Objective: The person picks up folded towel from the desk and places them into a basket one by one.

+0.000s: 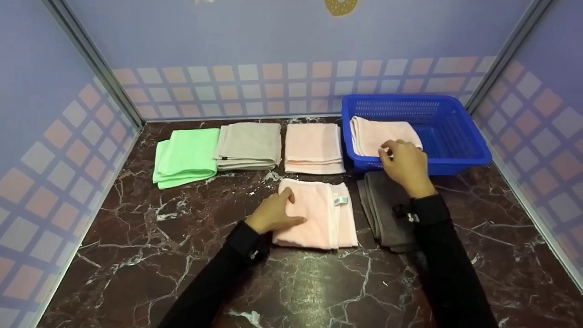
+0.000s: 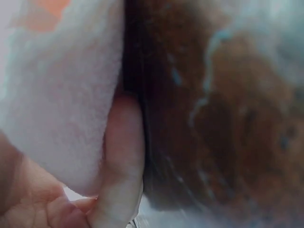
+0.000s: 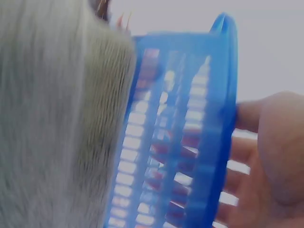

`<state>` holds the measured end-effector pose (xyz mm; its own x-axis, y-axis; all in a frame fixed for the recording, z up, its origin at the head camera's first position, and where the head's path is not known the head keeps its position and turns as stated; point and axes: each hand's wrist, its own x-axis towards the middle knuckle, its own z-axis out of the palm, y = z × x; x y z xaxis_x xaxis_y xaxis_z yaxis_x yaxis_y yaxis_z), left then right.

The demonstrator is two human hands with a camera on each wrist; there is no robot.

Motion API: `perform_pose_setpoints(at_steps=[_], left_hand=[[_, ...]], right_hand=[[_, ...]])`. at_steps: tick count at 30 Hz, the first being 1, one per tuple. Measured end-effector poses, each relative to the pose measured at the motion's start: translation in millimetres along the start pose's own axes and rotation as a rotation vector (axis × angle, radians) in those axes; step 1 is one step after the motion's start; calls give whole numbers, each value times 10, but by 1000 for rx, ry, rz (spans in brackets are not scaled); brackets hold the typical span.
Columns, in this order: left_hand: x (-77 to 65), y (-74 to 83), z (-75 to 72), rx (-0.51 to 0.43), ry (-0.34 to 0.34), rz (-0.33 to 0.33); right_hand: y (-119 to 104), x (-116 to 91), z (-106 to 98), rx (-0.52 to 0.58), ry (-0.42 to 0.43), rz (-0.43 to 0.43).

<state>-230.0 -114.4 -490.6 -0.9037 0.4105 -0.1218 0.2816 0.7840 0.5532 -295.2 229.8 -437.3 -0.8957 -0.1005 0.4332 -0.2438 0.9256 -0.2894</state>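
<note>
A folded pale pink towel (image 1: pixel 309 218) with a small label lies at the front middle of the table. My left hand (image 1: pixel 273 214) grips its left side; the left wrist view shows one finger (image 2: pixel 124 156) along the towel's edge, close to the tabletop. A blue plastic basket (image 1: pixel 473 136) holds another folded pink towel (image 1: pixel 369 132) at its left end. My right hand (image 1: pixel 405 164) reaches over the basket's front rim, its bent fingers by that towel. Through the slotted wall in the right wrist view, the fingers (image 3: pixel 242 178) show dimly.
Along the back, a green folded towel (image 1: pixel 191 152), a grey-beige stack (image 1: pixel 249 143) and a pink folded towel (image 1: pixel 313 146) stand in a row. Dark grey towels (image 1: pixel 382 214) lie under my right forearm, in front of the basket. Tiled panels (image 1: pixel 291 45) enclose the marbled table (image 1: pixel 182 255).
</note>
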Motion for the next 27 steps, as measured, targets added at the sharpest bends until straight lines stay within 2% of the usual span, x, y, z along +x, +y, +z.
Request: perform_pose_setpoints(at_steps=[3,5,7,9,11,14,17,20,24,27], left_hand=[[2,-14,-9,8,11,6],[2,-25,-11,4,10,13],[-4,-42,-14,1,3,15],[11,-50,-32,1,-9,18],[22,-58,-60,4,-26,17],[24,-69,-100,-12,-52,7],[29,-70,-133,-39,-75,-4],[37,-63,-141,-57,-82,-16],[29,-47,-106,-78,-62,-39],[14,-33,-72,-102,-48,-48]], right_hand=[[-216,-67,-32,96,124,-67],[-369,-159,-29,183,131,-117],[-518,-276,17,246,51,-151],[-632,-400,98,259,-90,-166],[-715,-503,208,218,-235,-163],[-784,-607,367,102,-370,-109],[-801,-661,482,32,-398,-33],[-848,-697,545,67,-431,0],[-983,-744,607,149,-489,-34],[-1047,-768,656,206,-494,-59]])
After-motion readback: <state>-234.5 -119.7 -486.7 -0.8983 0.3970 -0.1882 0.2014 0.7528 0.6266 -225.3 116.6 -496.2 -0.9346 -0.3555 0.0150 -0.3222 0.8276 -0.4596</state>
